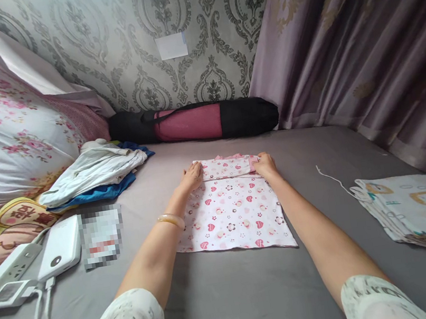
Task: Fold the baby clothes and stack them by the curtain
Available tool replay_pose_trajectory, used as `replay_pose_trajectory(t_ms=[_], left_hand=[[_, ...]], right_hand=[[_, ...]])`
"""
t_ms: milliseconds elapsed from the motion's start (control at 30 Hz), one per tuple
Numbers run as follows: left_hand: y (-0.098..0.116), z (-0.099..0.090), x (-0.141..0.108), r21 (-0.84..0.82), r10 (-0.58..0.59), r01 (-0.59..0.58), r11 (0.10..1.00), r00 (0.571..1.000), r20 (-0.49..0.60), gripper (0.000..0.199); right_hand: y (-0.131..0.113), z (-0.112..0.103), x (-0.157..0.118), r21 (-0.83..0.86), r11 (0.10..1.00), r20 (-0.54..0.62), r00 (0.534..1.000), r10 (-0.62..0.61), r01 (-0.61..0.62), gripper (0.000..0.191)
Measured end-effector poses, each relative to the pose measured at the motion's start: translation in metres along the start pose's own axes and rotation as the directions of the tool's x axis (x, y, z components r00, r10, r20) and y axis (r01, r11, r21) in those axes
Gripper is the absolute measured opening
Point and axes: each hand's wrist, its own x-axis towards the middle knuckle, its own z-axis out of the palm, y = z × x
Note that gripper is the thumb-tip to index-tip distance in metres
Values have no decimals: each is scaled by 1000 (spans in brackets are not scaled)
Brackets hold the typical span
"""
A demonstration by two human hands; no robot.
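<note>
Head view: a small heart-print garment (232, 210) lies flat at the centre of the frame on the grey bed (225, 296), smoothed square, with its far edge turned over into a narrow band, which looks like a fold being pressed down. The left hand (190, 177) sits on the left end of that band, the right hand (265, 164) on the right end. Both are flattened palm-down, fingers nearly straight and together, pressing the cloth rather than gripping it; whether a thumb is tucked under the fold cannot be told. A pale bangle (171, 220) rings the left wrist

At the right edge a stack of folded cloths (421, 213) lies well apart from the garment, likely kept aside as sorted pieces. At the left, a loose pile of clothes (95, 172) rests by the floral pillow (1, 132), with a power bank (60, 247) and power strip (1, 273) lower left. A rolled mat (195, 121) lies against the wall
</note>
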Motion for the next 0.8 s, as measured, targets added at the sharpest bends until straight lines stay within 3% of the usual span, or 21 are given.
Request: replay_pose_trajectory(t_ms=[100, 200, 267, 333, 433, 567, 800], left_hand=[[1, -2, 0, 6, -2, 2, 1000, 1000, 18, 47], [9, -5, -2, 31, 17, -16, 999, 1000, -26, 47], [19, -6, -4, 66, 49, -45, 997, 996, -74, 48], [33, -3, -5, 115, 104, -93, 989, 990, -97, 47], [53, 7, -5, 193, 205, -192, 962, 977, -53, 47], [63, 22, -5, 250, 266, -251, 935, 964, -26, 49], [53, 31, -6, 232, 148, -133, 963, 988, -50, 53]], right_hand=[[-4, -10, -8, -330, 938, 15, 994, -112, 111, 42], [-12, -13, -18, -487, 863, 42, 991, -129, 133, 43], [-17, -7, -26, -570, 798, 45, 977, -209, 197, 42], [-22, 5, -32, -615, 710, 116, 929, -351, 345, 45], [-27, 29, -42, -590, 567, 323, 812, -486, 575, 52], [-30, 51, -52, -559, 512, 467, 758, -455, 652, 55], [-25, 56, -55, -576, 534, 533, 780, -329, 619, 54]])
